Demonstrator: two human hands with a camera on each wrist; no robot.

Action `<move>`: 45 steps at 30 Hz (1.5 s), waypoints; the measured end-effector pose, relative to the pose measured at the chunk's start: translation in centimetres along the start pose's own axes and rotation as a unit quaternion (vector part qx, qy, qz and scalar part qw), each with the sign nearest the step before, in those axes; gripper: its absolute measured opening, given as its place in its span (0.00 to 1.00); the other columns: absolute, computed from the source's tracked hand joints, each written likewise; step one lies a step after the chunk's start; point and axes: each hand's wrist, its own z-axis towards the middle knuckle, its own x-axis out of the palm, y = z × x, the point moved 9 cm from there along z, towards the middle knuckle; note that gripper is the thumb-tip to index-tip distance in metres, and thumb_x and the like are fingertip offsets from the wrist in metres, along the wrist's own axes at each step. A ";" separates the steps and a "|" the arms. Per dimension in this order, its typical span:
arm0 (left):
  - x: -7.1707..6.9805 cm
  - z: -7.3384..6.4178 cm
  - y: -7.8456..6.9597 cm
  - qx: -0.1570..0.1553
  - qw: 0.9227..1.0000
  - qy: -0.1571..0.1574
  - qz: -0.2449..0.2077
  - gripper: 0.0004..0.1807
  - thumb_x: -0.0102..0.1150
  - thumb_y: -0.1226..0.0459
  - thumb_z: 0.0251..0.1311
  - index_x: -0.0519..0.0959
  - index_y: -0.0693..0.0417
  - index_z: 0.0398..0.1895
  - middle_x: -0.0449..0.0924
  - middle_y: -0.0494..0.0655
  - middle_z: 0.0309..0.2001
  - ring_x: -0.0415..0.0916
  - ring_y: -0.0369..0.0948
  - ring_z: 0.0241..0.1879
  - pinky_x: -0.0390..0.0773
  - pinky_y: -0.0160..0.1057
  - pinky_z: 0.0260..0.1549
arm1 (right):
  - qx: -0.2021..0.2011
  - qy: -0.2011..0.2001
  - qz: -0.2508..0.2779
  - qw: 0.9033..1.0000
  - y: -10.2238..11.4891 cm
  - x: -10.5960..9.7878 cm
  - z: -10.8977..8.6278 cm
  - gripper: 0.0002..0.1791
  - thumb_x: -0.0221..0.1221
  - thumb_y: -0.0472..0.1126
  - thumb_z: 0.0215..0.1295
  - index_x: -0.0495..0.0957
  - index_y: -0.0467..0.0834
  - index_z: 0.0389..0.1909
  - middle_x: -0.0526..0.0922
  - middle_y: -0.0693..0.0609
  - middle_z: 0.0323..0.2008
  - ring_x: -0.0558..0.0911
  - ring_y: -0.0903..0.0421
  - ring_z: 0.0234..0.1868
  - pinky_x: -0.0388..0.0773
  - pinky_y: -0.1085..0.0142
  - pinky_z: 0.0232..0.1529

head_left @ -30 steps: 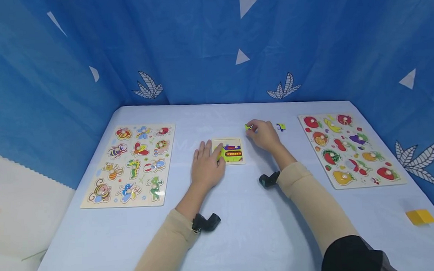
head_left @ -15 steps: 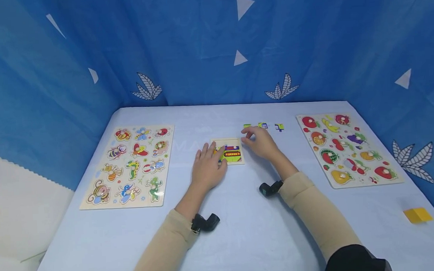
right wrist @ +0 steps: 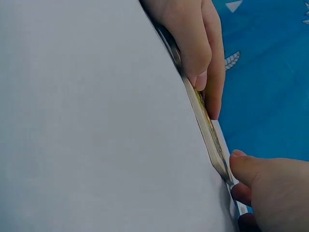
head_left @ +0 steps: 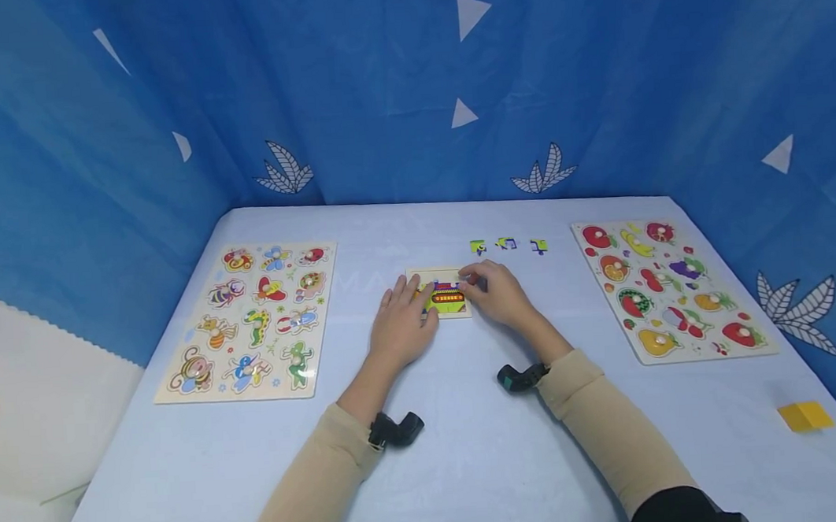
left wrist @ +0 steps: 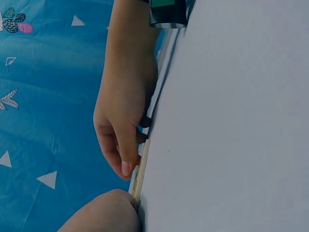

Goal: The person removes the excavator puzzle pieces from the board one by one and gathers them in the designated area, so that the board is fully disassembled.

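A small square puzzle board [head_left: 438,317] lies mid-table, its picture pieces [head_left: 449,297] showing a red tracked vehicle on green. Bare pale wood shows along its upper part. My left hand [head_left: 401,322] lies across the board's left side, fingers extended, the thumb resting on the picture. At the board's right edge is my right hand [head_left: 496,291], its thumb and index finger bent lightly against the edge, a gap between them. No piece shows in it. In the right wrist view the thumb [right wrist: 244,166] sits at the board's corner; the other fingers are partly hidden.
Behind the right hand lie three loose puzzle pieces: a left one [head_left: 477,247], a middle one [head_left: 506,244] and a right one [head_left: 539,247]. An insect board [head_left: 318,254] stands left, a fruit board [head_left: 745,346] right. A yellow block [head_left: 805,416] sits near the right edge.
My right hand has left the loose pieces and come down and left to the board's right edge. The middle loose piece is uncovered. The left hand has stayed in place.
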 end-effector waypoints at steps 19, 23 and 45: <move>0.3 0.2 0.0 0.005 1.000 0.004 0.008 0.30 0.38 0.47 0.73 0.61 0.40 0.76 0.52 0.46 0.79 0.44 0.49 0.80 0.44 0.50 0.78 | -0.030 -0.007 -0.036 0.999 0.0 0.5 -0.6 0.18 0.61 0.54 0.67 0.83 0.53 0.54 0.79 0.53 0.47 0.72 0.52 0.48 0.68 0.54 0.53; 0.3 0.2 0.0 0.004 1.000 0.004 0.006 0.30 0.38 0.47 0.73 0.61 0.40 0.76 0.52 0.46 0.79 0.44 0.49 0.80 0.44 0.50 0.78 | -0.027 -0.005 -0.036 0.999 0.0 0.5 -0.5 0.18 0.61 0.53 0.67 0.82 0.52 0.54 0.79 0.52 0.48 0.73 0.52 0.49 0.69 0.53 0.54; 0.0 0.2 -0.2 -0.010 1.000 0.002 -0.021 0.29 0.41 0.49 0.72 0.64 0.41 0.75 0.54 0.46 0.78 0.45 0.49 0.80 0.43 0.53 0.78 | 0.021 0.021 0.055 0.998 0.0 0.7 0.1 0.15 0.64 0.47 0.64 0.79 0.45 0.48 0.80 0.50 0.42 0.75 0.50 0.50 0.69 0.51 0.63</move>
